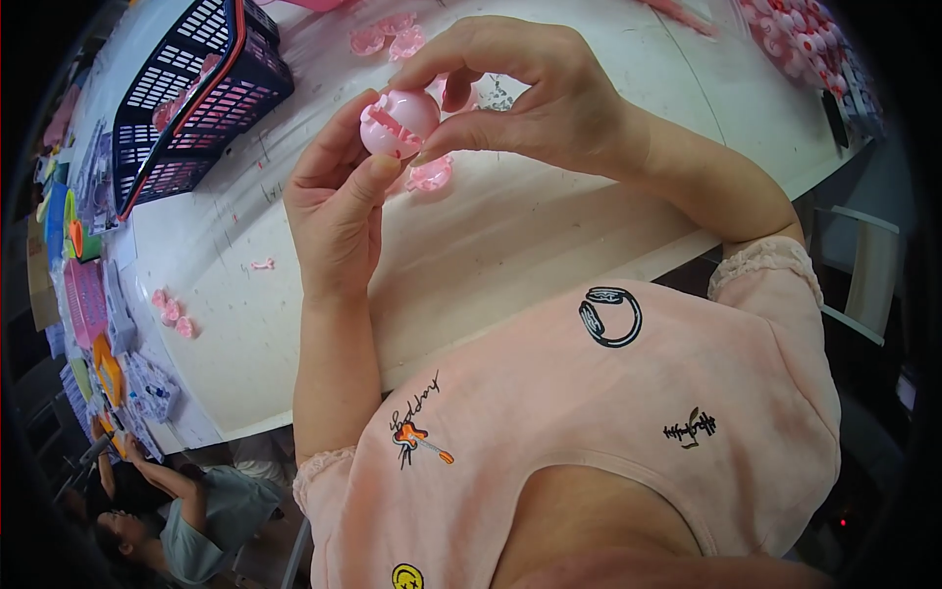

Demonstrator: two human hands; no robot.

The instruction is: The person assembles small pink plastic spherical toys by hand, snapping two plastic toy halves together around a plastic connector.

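Observation:
Between my two hands is a round, pale pink plastic shell (416, 113), raised above the white table. A slot with small raised pink parts runs across the side facing me. My left hand (339, 201) is closed on its left side, thumb below and fingers behind. From the right, my right hand (549, 98) grips the shell with curled fingers at the top and thumb at the lower right. Just below the shell lies a glossy pink plastic piece (432, 177), partly hidden by my hands. More pink shell pieces (388, 37) rest beyond them.
A dark blue plastic basket (201, 128) with pink parts stands tilted in view at the far left. Small pink pieces (173, 314) and a tiny pink part (263, 264) lie on the left. Pink-and-red pieces (800, 44) are heaped far right. Another person (196, 520) sits lower left.

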